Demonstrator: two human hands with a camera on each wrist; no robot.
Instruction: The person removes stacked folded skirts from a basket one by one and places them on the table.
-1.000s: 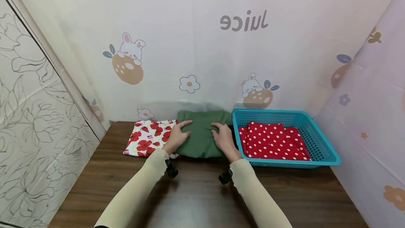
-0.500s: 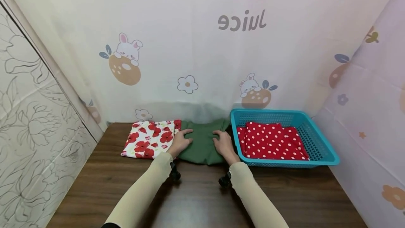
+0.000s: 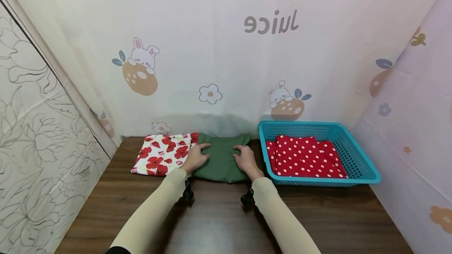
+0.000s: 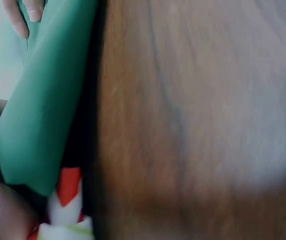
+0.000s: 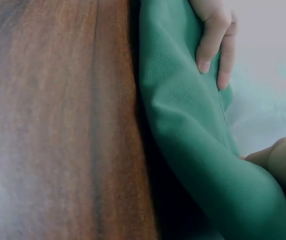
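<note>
A folded green cloth [image 3: 224,164] lies at the back of the table, against the curtain. My left hand [image 3: 195,158] holds its left side, with thumb and index finger lying on top. My right hand [image 3: 246,160] holds the right side in the same way. The other fingers are hidden at the cloth's edges. In the right wrist view, the green cloth [image 5: 182,110] bulges near my right thumb [image 5: 270,157]. Directly left of it lies a folded white cloth with red flowers [image 3: 159,156]; a bit of this flowered cloth [image 4: 68,192] shows by the green one in the left wrist view.
A turquoise plastic basket [image 3: 367,169] stands close on the right, with folded red polka-dot fabric [image 3: 305,158] inside. A printed curtain [image 3: 219,50] bounds the back of the brown wooden table [image 3: 215,218]. Another printed sheet [image 3: 420,136] hangs along the right side.
Both hands have brought the green cloth down and nearer, away from the curtain, then slightly left. The flowered cloth has shifted a little left. The basket has stayed put.
</note>
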